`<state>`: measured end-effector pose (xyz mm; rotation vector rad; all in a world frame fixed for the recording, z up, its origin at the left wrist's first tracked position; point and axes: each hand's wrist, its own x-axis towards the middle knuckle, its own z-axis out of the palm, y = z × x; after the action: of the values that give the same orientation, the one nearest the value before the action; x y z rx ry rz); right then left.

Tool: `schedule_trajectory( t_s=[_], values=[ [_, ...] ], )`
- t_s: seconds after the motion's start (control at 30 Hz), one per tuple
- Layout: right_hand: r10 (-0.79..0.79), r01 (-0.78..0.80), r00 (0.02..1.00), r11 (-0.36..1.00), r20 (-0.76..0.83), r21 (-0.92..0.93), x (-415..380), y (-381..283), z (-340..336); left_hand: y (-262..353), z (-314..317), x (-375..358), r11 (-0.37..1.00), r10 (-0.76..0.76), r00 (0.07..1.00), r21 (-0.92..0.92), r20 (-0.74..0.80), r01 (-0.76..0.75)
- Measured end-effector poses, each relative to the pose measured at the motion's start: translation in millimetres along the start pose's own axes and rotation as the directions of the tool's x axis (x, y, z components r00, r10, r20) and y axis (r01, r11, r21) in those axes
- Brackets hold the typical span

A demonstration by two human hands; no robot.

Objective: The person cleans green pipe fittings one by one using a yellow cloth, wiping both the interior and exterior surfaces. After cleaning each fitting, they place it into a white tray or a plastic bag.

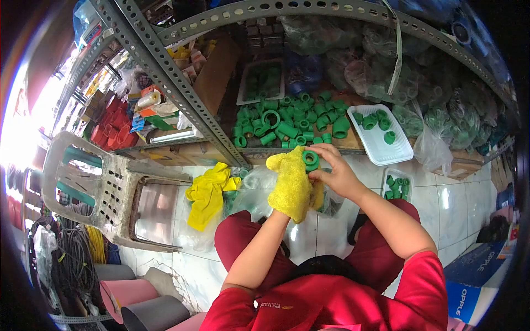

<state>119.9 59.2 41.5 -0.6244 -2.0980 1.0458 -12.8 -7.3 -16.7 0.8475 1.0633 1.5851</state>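
Note:
My right hand point(338, 172) pinches a green pipe fitting point(311, 160) between thumb and fingers, its round opening facing up toward me. Fuzzy yellow cloth point(292, 185) covers my left hand point(291, 175) like a mitt, hiding the fingers, and its upper end lies right against the fitting. Beyond both hands, a heap of loose green fittings point(287, 130) spreads over the low shelf. To the right of the heap, a white plastic tray point(381, 149) carries several fittings and juts past the shelf edge. A smaller white tray point(386, 175) with more green fittings sits on the floor by my right knee.
A yellow cloth point(208, 193) lies on clear plastic bags to the left. A worn plastic chair point(105, 187) stands farther left. The metal shelf upright point(176, 83) and overhead beam point(287, 6) frame the shelf. Bagged fittings point(441, 99) fill its right side.

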Motion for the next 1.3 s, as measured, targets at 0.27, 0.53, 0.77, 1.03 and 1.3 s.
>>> schedule_trajectory(
  t_s=[0.27,0.53,0.77,1.03,1.3],
  values=[
    [0.047,-0.051,0.994,0.998,-0.095,-0.032,0,-16,10,-34,-21,6,0.818,0.279,0.959,0.536,-0.055,-0.208],
    [-0.283,0.297,0.955,0.925,0.09,-0.239,6,-19,-7,4,-12,3,0.733,-0.227,0.962,-0.625,0.15,0.27],
    [-0.324,0.37,0.911,0.916,0.256,-0.156,11,-17,-21,34,-5,-5,0.748,-0.323,0.898,-0.5,0.3,0.436],
    [-0.054,0.032,0.987,0.988,0.148,0.15,10,1,-23,10,1,10,0.479,0.227,0.828,0.682,0.512,-0.553],
    [0.828,-0.881,0.471,0.424,0.304,0.211,-31,101,14,86,33,-1,0.911,0.109,0.967,0.367,0.228,-0.189]
  ],
)
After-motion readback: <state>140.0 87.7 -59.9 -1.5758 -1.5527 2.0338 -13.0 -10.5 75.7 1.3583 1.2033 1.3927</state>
